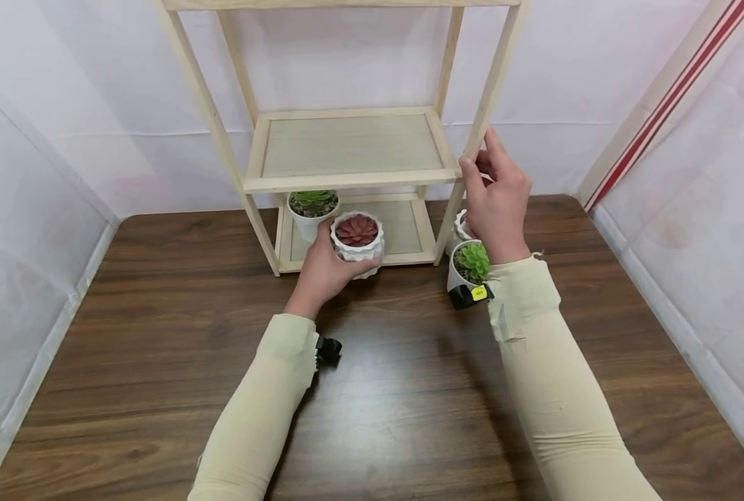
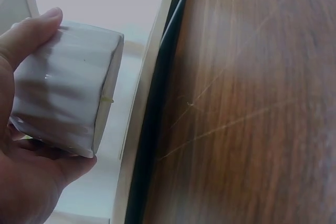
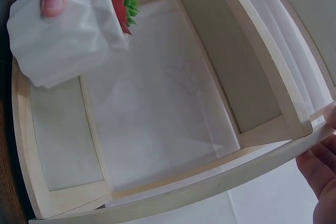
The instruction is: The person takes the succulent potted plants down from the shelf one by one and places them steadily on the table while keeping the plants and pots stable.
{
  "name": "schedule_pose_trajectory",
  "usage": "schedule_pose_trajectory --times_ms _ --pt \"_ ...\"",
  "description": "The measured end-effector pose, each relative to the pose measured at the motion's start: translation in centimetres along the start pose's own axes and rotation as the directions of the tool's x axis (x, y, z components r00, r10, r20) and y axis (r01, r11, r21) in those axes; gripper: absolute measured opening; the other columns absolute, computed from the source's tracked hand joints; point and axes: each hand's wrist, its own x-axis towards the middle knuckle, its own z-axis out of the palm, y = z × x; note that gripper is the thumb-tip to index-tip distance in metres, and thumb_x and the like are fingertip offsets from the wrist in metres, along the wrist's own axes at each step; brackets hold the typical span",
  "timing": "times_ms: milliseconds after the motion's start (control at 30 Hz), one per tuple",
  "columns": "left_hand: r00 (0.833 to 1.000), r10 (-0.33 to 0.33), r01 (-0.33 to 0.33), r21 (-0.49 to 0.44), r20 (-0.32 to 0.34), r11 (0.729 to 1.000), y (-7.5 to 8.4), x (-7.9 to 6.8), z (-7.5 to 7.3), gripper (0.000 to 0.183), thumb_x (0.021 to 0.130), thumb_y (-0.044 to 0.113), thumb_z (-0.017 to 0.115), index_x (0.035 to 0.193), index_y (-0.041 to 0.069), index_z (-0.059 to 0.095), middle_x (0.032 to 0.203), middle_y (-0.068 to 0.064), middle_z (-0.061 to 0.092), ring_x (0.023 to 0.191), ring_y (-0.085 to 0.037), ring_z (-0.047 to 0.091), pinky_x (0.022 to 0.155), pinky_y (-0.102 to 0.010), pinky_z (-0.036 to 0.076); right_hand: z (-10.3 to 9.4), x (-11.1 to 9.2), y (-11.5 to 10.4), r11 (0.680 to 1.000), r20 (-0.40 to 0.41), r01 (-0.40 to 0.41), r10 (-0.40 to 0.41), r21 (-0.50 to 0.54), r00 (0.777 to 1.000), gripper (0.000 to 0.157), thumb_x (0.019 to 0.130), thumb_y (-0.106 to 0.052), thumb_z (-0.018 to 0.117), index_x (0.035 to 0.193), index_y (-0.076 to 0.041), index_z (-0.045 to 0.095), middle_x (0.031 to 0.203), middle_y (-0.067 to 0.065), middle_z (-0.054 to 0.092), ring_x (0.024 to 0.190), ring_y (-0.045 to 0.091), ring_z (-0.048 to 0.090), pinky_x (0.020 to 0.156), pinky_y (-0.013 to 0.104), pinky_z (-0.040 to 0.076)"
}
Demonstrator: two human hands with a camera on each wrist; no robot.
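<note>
My left hand (image 1: 323,275) grips a white ribbed pot holding a red succulent (image 1: 356,231), thumb on the near side. This pot is at the front of the wooden shelf rack's bottom board; its flat underside edge shows in the left wrist view, raised above the board (image 2: 131,145). Beside it on the left, a smooth white pot with a green succulent (image 1: 313,202) stands on the bottom board, partly hidden by the middle shelf. My right hand (image 1: 502,198) holds the rack's right front post (image 1: 489,97) near the middle shelf (image 1: 353,146), thumb and fingers around it.
Right of the rack, a potted light-green succulent (image 1: 472,261) stands on the brown wooden table (image 1: 372,417), partly behind my right wrist. Another white pot (image 1: 458,233) is behind it, mostly hidden. White sheeting (image 1: 597,83) surrounds the table at the back and sides.
</note>
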Motion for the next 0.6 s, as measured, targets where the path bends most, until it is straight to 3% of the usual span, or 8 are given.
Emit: schedule_pose_trajectory --times_ms 600 --pt "0.999 -0.022 0.023 0.018 -0.045 1.0 -0.8 -1.3 -1.8 0.106 0.055 0.056 0.079 0.138 0.021 0.024 0.127 -0.007 0.05 0.115 -0.021 0.049 0.096 -0.041 0.041 0.2 0.3 0.4 1.0 0.007 0.016 -0.016 0.014 1.0 0.046 0.088 -0.027 0.058 0.131 -0.036 0.045 0.097 0.01 0.069 0.088 0.015 0.067 0.079 0.029 0.053"
